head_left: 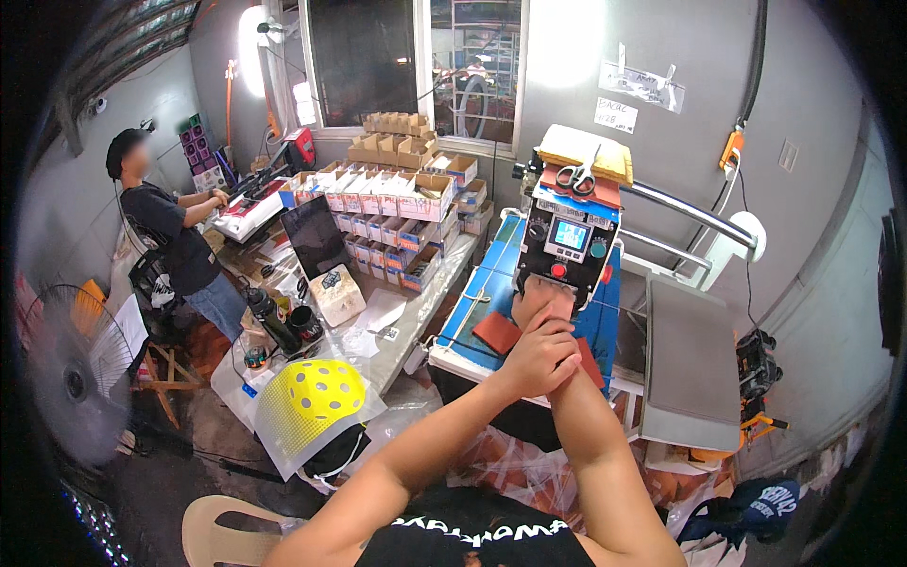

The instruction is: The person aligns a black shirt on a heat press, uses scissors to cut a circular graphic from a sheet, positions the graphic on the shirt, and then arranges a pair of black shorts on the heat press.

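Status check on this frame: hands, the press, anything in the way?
Left hand wrapped over right forearm. Right hand up at heat press head. Brown pad just beside them.

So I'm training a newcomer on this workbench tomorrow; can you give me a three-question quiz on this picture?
1. True or false: the left hand grips the right forearm.
2. What lies on top of the heat press control box? A) scissors B) a mug C) a phone
3. What colour is the perforated round object in the mesh bag on the left?

Key: 1 true; 2 A, the scissors; 3 yellow.
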Tool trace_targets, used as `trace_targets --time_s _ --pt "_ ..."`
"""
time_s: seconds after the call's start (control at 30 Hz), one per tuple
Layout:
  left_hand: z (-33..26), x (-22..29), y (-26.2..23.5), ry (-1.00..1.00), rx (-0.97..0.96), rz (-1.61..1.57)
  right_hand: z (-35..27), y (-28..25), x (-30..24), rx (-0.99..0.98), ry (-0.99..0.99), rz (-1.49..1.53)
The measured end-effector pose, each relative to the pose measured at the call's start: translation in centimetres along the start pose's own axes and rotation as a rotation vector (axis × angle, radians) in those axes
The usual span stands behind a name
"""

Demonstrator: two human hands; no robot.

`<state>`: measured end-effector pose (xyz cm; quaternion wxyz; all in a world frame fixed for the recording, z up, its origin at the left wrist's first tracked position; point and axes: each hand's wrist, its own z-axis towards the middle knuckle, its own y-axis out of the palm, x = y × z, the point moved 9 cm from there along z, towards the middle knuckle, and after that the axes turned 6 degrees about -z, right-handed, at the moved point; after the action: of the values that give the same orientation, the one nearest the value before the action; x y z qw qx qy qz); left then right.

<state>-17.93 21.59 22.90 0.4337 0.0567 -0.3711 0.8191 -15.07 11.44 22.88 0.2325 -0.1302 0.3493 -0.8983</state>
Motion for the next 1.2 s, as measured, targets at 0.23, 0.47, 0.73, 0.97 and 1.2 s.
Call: trace_targets --time_s 0.23,0.47,0.73,0.97,1.2 --pt "0.1 0.6 -0.7 0.036 0.027 -0.018 -0.1 -0.4 -0.2 0.025 0.001 -0.011" --pt "0.2 0.6 -0.4 0.041 0.043 -0.008 0.3 -0.3 0.1 0.009 0.0 0.011" --pt "0.4 1.3 -0.7 0.057 0.043 0.005 0.4 -0.1 0.4 -0.004 0.008 0.035" --pt "4.7 5.1 -6.5 0.207 0.174 0.132 -0.7 0.5 2.2 -0.007 0.028 0.05" --pt "1.1 1.8 -5.5 0.247 -0.131 0.193 0.3 1.6 -0.3 -0.069 0.024 0.006"
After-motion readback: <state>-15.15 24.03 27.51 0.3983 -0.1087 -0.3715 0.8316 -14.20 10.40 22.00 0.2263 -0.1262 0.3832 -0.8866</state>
